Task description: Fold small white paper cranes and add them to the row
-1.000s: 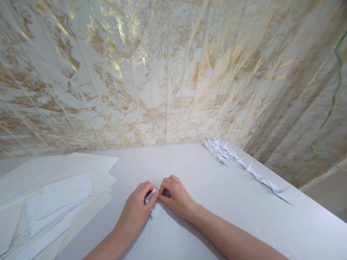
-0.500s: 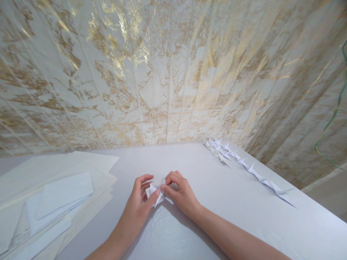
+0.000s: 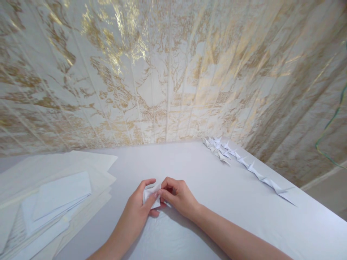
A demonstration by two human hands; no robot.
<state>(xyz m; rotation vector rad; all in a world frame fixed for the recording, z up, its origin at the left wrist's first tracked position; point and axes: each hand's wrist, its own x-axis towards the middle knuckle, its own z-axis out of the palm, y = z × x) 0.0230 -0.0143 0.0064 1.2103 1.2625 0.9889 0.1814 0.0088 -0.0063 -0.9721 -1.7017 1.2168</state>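
A small piece of folded white paper point(image 3: 154, 201) is held between my two hands, just above the white table point(image 3: 179, 159). My left hand point(image 3: 142, 198) grips it from the left, thumb lying across its front and fingers behind. On the other side, my right hand point(image 3: 177, 195) pinches the paper's right edge between thumb and curled fingers. The paper's far side and part of its right edge are hidden by the fingers.
Several folded white paper cranes point(image 3: 256, 173) stand in rows along the table's right edge. Sheets of cream paper point(image 3: 100, 173) lie at the left, with smaller white folded sheets point(image 3: 63, 195) on top. A gold-patterned curtain point(image 3: 168, 90) hangs behind the table, and a green cord point(image 3: 332, 119) dangles at right.
The paper has turned and now shows a flatter, squarer face, where pointed flaps stood out before. My right hand has shifted slightly nearer to me, still pinching the edge.
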